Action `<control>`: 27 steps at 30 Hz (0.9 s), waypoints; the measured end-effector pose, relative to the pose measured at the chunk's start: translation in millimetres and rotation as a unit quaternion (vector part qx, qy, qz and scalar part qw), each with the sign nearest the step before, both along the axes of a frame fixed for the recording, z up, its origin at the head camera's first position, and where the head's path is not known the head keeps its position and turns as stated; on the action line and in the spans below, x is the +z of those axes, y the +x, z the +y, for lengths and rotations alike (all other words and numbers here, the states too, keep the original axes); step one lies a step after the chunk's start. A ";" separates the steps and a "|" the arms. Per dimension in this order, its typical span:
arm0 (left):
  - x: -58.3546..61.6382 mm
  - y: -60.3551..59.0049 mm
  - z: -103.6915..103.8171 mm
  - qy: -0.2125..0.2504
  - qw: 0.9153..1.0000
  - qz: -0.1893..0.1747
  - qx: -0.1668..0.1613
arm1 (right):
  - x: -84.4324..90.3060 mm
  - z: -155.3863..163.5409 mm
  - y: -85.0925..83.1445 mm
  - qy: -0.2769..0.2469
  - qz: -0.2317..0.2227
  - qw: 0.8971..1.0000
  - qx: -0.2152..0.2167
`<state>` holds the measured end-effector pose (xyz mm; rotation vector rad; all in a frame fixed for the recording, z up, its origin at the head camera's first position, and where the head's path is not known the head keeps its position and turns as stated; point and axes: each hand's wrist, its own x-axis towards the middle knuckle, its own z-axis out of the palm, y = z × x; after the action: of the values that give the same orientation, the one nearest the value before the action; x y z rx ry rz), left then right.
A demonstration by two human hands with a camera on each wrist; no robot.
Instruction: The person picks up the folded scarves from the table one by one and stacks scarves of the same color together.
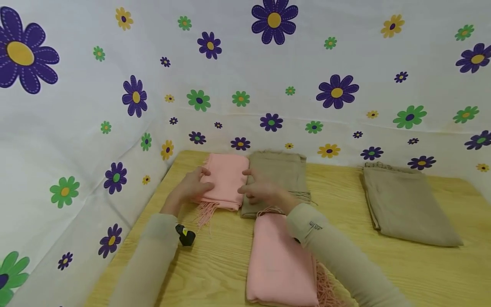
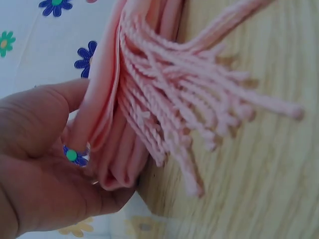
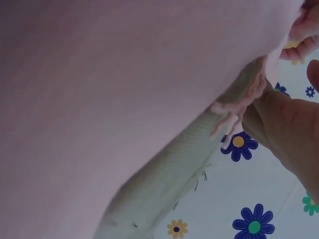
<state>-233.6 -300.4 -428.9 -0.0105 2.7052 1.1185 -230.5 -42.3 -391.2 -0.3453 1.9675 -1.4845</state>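
Observation:
A small folded pink scarf with a fringe lies at the far left of the table. My left hand is at its left side; in the left wrist view the thumb and fingers of this hand hold the layered edge of the scarf. At the scarf's right edge is my right hand, thumb and index finger apart, above a folded beige scarf. The right wrist view partly hides this hand behind cloth. Under my right forearm lies a second folded pink scarf.
Another folded beige scarf lies on the right of the wooden table. A white flower-patterned sheet hangs along the back and left edges. The near pink scarf's fringe spreads beneath my right sleeve.

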 end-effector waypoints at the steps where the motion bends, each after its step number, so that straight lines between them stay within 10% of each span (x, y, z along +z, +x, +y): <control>1: -0.6 0.3 -0.4 0.012 1.000 0.001 -0.006 | -1.7 -1.3 -0.3 -0.002 0.000 1.000 -0.003; 14: -4.3 -5.6 -7.5 0.140 0.990 -0.028 -0.017 | -4.7 -14.6 -4.3 -0.007 -0.021 1.000 -0.021; 27: -4.2 -9.2 13.1 0.429 0.899 -0.046 0.079 | -6.3 -17.5 -9.1 -0.010 -0.046 0.997 -0.058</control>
<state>-242.8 -287.3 -433.1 -0.1384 1.9338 2.1853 -239.7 -59.8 -397.5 -0.1693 1.9283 -1.5664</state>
